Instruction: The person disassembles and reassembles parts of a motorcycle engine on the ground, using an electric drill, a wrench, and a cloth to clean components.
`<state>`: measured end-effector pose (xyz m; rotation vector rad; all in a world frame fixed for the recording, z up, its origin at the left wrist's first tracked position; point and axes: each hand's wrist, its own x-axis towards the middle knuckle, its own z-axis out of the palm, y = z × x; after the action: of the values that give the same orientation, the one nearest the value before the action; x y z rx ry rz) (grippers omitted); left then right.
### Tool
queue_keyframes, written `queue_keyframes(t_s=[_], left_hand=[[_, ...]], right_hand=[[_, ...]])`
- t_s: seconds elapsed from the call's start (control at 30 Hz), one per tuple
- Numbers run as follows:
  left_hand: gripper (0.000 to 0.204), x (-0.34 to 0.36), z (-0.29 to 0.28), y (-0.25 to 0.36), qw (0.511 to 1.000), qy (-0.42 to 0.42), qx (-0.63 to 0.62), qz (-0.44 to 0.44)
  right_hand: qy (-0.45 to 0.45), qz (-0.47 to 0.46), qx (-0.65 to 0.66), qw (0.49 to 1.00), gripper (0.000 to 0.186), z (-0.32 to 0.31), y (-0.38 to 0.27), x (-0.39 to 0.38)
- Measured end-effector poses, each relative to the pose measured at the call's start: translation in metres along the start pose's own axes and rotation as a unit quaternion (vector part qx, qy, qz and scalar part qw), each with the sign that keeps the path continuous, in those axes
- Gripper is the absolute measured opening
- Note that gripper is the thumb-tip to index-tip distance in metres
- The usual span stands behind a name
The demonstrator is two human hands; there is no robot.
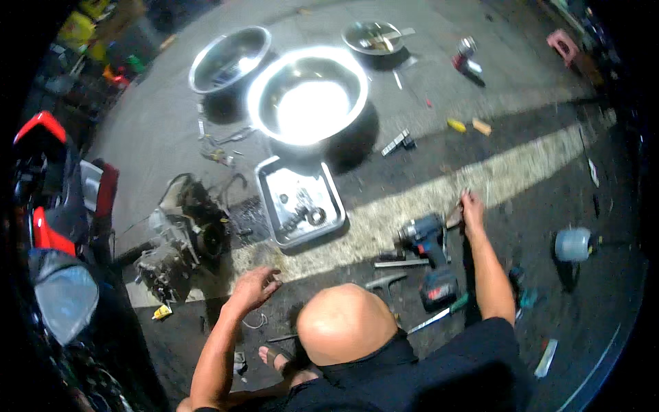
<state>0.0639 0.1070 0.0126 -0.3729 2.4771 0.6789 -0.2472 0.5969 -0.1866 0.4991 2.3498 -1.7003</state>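
My left hand (259, 285) is open, fingers loosely bent, above the floor to the right of a greasy engine unit (185, 230). My right hand (470, 206) is closed on a small metal tool (454, 218), hard to make out, beside a cordless drill (424, 237) lying on the floor. A long bar (401, 264) and a T-shaped tool (384, 281) lie by the drill. A metal tray (268, 225) holding small dark parts lies ahead, between the engine and the drill. My bent knee (343, 323) is between my arms.
Three steel bowls (255, 103) (199, 72) (353, 41) sit at the back. A red-and-black motorcycle (51, 233) stands at the left. A translucent container (572, 244) lies at the right, a pink stool (563, 44) at the back right. Scattered tools, including a socket bar (395, 143), lie around.
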Motion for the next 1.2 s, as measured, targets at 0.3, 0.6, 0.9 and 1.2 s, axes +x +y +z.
queue_keyframes(t_s=[0.3,0.6,0.9,1.2], left_hand=[[0.039,0.02,0.021,-0.031,0.997,0.028,0.003,0.078],[0.039,0.024,0.019,-0.045,0.988,0.086,-0.015,0.124],[0.032,-0.057,-0.138,-0.086,0.875,0.478,0.069,0.021],[0.042,-0.083,-0.151,-0.224,0.854,0.471,0.16,-0.153]], right_hand=[[-0.035,-0.217,-0.263,0.939,0.032,0.037,-0.005,-0.032],[-0.091,-0.167,-0.286,0.939,0.032,-0.044,-0.018,0.018],[-0.095,-0.352,-0.391,0.845,0.03,0.125,-0.09,0.043],[-0.288,-0.541,-0.378,0.694,0.033,0.454,-0.247,-0.028]])
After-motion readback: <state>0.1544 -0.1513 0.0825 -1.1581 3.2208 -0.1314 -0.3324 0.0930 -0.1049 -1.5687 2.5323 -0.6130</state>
